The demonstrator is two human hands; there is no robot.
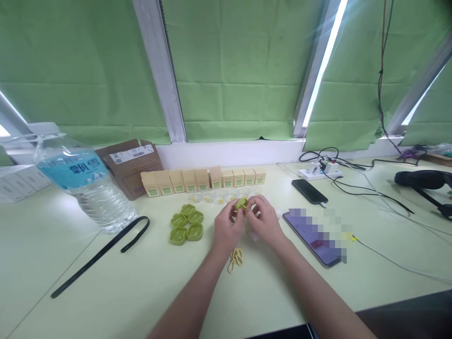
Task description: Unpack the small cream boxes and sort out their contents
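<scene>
Between the fingertips of both hands is a small green plastic piece (pixel 241 204), held a little above the table; its exact kind is partly hidden by the fingers. My left hand (pixel 227 225) pinches it from the left, and my right hand (pixel 264 217) grips it from the right. Some clear, whitish material (pixel 254 234) shows beneath my right hand. To the left lie several small green dishes (pixel 186 225) in a cluster. A small heap of tan rubber bands (pixel 235 259) rests in front of my hands. Behind them stand several clear little cups (pixel 221 197) with yellow marks.
Several small kraft boxes (pixel 201 179) form a row at the back. Left are a large water bottle (pixel 92 183), a black strap (pixel 102 254) and a cardboard carton (pixel 132 165). Right are two phones (pixel 310 190), a power strip (pixel 319 172), cables and black headphones (pixel 425 181).
</scene>
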